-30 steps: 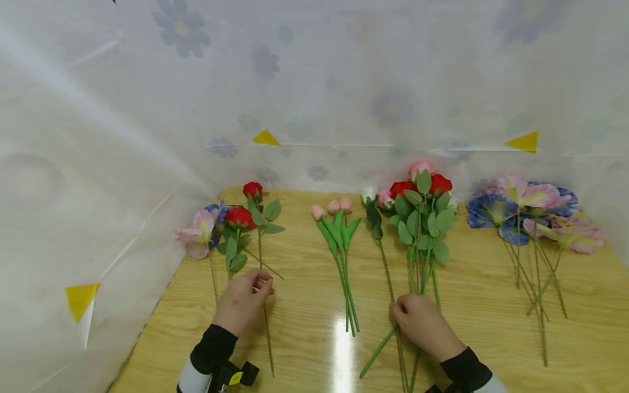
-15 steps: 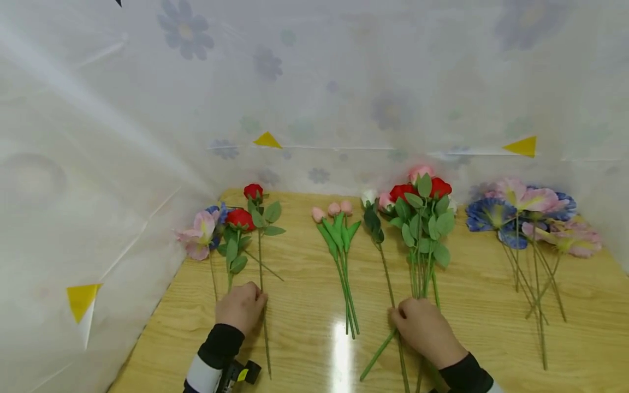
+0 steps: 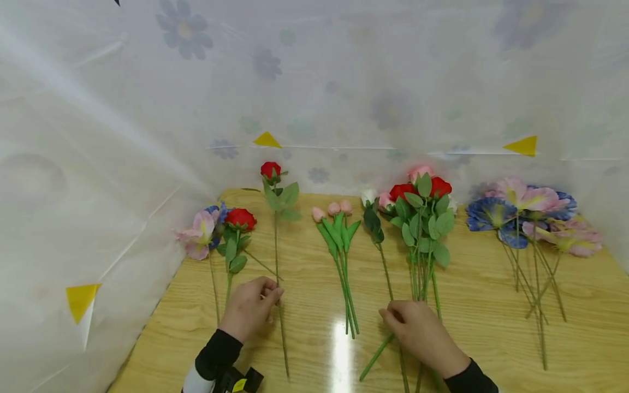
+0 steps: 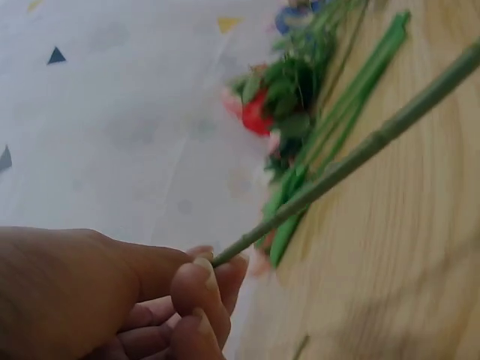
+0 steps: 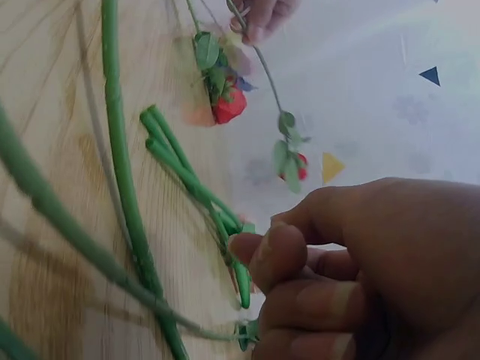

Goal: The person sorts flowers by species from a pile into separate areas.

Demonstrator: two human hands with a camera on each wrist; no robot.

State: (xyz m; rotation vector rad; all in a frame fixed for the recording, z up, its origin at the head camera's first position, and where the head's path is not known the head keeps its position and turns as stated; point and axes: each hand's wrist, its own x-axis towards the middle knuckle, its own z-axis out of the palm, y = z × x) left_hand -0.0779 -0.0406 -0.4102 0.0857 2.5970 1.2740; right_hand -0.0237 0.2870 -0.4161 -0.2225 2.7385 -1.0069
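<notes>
A red rose (image 3: 271, 170) with green leaves is pinched by its long stem (image 4: 322, 181) between the thumb and fingers of my left hand (image 3: 249, 308). Its bloom stands up against the backdrop. My right hand (image 3: 422, 333) is over the stems of a bouquet of red and pink roses (image 3: 420, 213), fingers loosely curled. In the right wrist view no stem shows between those fingertips (image 5: 276, 251); green stems (image 5: 116, 135) pass beside and behind the hand. A white rose (image 3: 368, 196) lies along the bouquet's left side, part of its stem hidden by my right hand.
Pink tulips (image 3: 339, 234) lie mid-table between my hands. Left of the lifted rose are another red rose (image 3: 241, 219) and pink and blue flowers (image 3: 201, 234). Large pink and blue flowers (image 3: 526, 210) lie at right. A pale patterned sheet (image 3: 334, 87) rises behind the table.
My left hand has taken hold of the red rose's stem and raised it, shifting it to the right, away from the other red rose. My right hand has moved slightly left.
</notes>
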